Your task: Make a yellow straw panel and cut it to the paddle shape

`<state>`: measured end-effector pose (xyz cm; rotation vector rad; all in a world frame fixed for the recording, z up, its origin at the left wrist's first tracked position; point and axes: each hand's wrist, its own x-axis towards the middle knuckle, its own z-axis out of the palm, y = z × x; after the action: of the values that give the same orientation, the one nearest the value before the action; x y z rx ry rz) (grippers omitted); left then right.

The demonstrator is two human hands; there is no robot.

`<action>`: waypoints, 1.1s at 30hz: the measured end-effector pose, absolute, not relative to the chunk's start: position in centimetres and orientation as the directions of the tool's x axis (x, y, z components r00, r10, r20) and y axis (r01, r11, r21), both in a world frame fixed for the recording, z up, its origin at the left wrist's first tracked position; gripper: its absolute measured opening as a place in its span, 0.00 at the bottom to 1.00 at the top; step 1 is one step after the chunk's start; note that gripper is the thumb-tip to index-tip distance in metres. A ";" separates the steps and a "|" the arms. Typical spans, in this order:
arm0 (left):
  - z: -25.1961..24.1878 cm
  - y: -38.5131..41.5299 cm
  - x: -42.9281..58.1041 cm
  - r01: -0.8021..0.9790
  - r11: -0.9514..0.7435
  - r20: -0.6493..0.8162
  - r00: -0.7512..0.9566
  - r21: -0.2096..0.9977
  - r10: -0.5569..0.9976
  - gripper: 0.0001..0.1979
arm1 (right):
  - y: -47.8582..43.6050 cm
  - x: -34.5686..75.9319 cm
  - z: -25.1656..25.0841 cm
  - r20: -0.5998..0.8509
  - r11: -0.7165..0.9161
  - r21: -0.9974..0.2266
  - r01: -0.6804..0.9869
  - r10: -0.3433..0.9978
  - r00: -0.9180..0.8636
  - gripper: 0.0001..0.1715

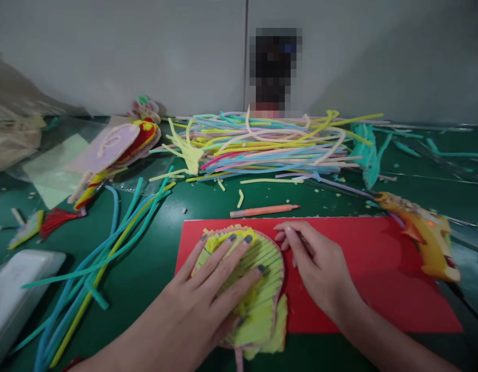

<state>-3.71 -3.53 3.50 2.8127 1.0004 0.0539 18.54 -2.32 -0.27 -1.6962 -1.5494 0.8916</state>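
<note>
A round fan-shaped craft piece, faced with rows of yellow-green pipe cleaners and edged in pink, lies on a red sheet. Its thin pink handle points toward me. My left hand rests flat on the fan, fingers spread, covering much of its left half. Close against the fan's upper right edge is my right hand, with fingers curled and drawn together. What its fingertips pinch, if anything, is hidden. Under the fan's lower right side a piece of yellow-green material sticks out.
A heap of coloured pipe cleaners lies along the back, near an orange marker. At right is a yellow glue gun with a cord. Loose pipe cleaners, a decorated fan and a white device are at left.
</note>
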 end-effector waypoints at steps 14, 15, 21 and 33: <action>2.1 -5.1 1.4 0.899 -0.398 -0.075 0.417 0.182 0.906 0.29 | -1.9 18.9 -0.1 -0.016 0.010 -0.900 0.435 0.998 -0.056 0.14; 2.0 -5.1 1.4 0.899 -0.395 -0.063 0.413 0.189 0.909 0.28 | -1.8 18.9 -0.2 -0.022 0.003 -0.901 0.434 0.998 -0.053 0.13; 1.3 -5.3 1.2 0.907 -0.374 -0.033 0.388 0.195 0.921 0.28 | -1.2 19.0 -0.6 -0.034 -0.015 -0.917 0.399 0.999 -0.042 0.12; 3.0 -4.0 -1.6 0.910 -0.139 0.267 0.032 0.390 0.963 0.16 | -1.7 19.2 -0.8 0.110 0.113 -0.872 0.476 0.993 -0.034 0.12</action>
<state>-1.58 -4.02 3.03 2.1741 1.9846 0.7199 19.15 -1.67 -0.76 -1.4666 -1.6208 0.8487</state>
